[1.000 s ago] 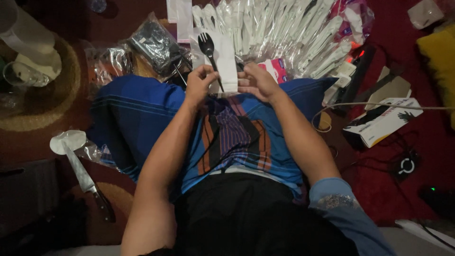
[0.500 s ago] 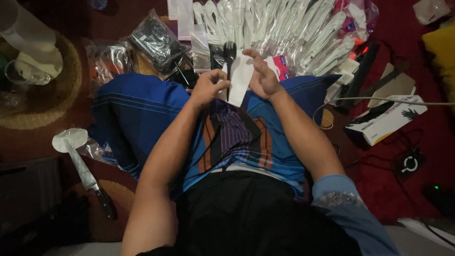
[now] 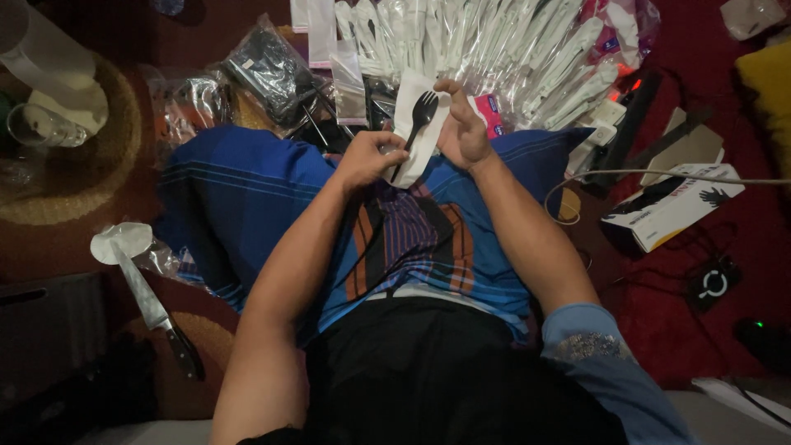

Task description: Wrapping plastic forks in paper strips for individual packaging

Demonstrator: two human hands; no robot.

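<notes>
Right now my left hand [image 3: 367,158] pinches the handle of the black plastic fork [image 3: 417,124] at about 7 o'clock, while my right hand [image 3: 461,132] cups the white napkin [image 3: 409,136] behind it, fingers curled around its edge. Both sit over my lap, the packed cutlery sleeves [image 3: 494,45] fanning at 12 o'clock. Keeping the fork centred on the napkin should make the wrap neat.

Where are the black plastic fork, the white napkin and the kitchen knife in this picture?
black plastic fork [image 3: 422,111]: head view, on its neck below the tines.
white napkin [image 3: 404,107]: head view, on its upper left part.
kitchen knife [image 3: 142,295]: head view, on the middle of the blade.
</notes>
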